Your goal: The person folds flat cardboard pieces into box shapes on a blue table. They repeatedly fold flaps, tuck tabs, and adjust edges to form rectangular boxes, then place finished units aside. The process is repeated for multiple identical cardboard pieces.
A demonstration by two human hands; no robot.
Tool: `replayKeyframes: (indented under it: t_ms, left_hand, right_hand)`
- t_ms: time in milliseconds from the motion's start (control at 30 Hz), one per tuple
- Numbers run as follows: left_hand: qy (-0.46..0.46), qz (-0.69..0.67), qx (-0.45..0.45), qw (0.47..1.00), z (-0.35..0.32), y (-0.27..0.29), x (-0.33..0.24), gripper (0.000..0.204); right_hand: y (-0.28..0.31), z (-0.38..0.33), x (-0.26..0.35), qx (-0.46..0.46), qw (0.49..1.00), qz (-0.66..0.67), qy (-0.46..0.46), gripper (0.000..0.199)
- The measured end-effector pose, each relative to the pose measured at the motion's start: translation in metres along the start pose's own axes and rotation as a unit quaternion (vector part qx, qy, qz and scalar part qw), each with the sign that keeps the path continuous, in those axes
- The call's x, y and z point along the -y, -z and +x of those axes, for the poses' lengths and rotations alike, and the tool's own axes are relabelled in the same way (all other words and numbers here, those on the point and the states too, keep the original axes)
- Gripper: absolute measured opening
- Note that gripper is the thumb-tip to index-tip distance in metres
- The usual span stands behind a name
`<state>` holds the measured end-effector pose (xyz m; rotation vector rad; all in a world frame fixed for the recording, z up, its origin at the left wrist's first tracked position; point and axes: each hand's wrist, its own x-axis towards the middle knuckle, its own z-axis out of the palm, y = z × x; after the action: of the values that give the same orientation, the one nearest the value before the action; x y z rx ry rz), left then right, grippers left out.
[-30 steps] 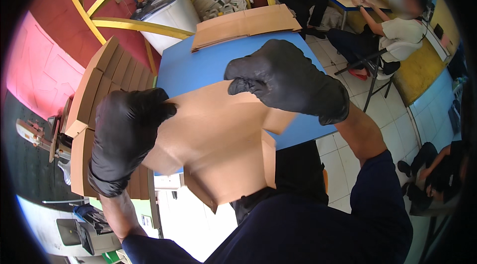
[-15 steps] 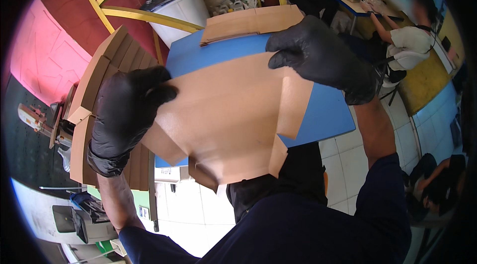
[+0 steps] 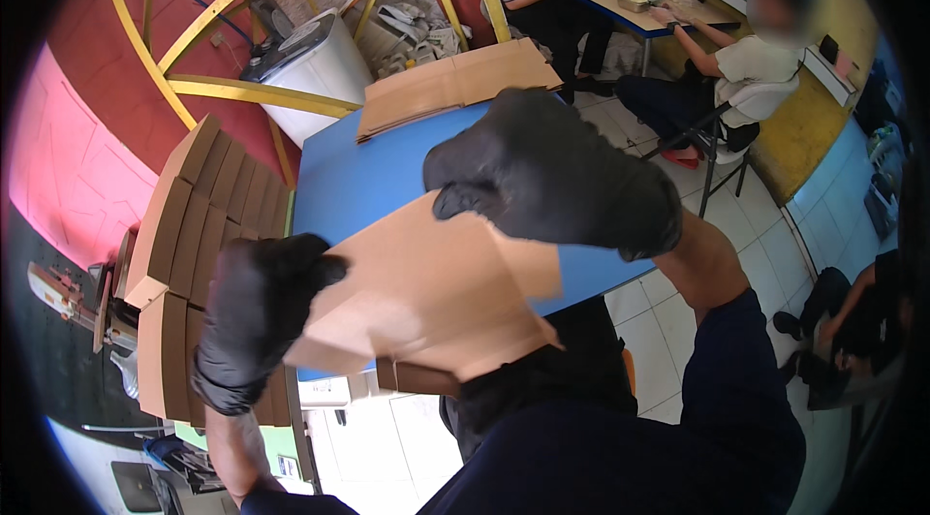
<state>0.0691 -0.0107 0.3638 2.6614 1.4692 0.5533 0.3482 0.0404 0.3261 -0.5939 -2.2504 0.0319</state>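
Note:
Between my two black-gloved hands hangs a brown cardboard box blank, partly folded, with side flaps and a lower flap bent. My left hand pinches its left upper edge. My right hand grips the upper right edge with curled fingers, covering that corner. Beneath the blank is a blue table, and its near part is hidden by the cardboard. On the table's far edge lies a stack of flat cardboard blanks, apart from my hands.
Folded brown boxes stand stacked in rows left of the table. Behind it are a yellow metal frame and a white washing machine. At upper right, people sit at another table; a folding chair stands there. Another person sits at lower right.
Both hands have moved lower with the blank, and my right hand has come left, nearer the left one. The blank now looks more bent and tilted. The whole view has shifted.

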Motion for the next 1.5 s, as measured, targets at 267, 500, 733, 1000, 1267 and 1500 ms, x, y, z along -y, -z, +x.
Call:
replayKeyframes:
  t_ms: [267,500,733,1000,1267,1500]
  left_hand:
    - [0.151,-0.089,-0.017,0.984,-0.022,0.013,0.011,0.009]
    - [0.174,-0.230,-0.097,0.953,-0.051,0.005,0.046,0.016]
    - [0.241,-0.252,-0.312,0.884,-0.081,-0.017,0.171,0.017]
    - [0.330,-0.415,-0.237,0.814,-0.184,-0.149,0.359,0.011]
    - [0.441,-0.110,-0.134,0.880,-0.195,-0.211,0.269,0.027]
    - [0.174,-0.222,-0.165,0.945,-0.038,-0.282,0.102,0.035]
  right_hand:
    - [0.016,0.001,-0.008,0.006,1.000,-0.009,0.008,0.012]
    - [0.027,0.000,-0.021,0.043,0.999,0.012,-0.025,0.018]
    - [0.011,-0.008,-0.046,-0.236,0.971,-0.025,0.005,0.063]
    - [-0.024,-0.163,-0.091,-0.092,0.967,-0.005,-0.238,0.057]
    - [-0.089,-0.277,-0.069,0.105,0.908,0.026,-0.405,0.081]
    - [-0.150,-0.255,-0.086,-0.024,0.904,-0.098,-0.415,0.057]
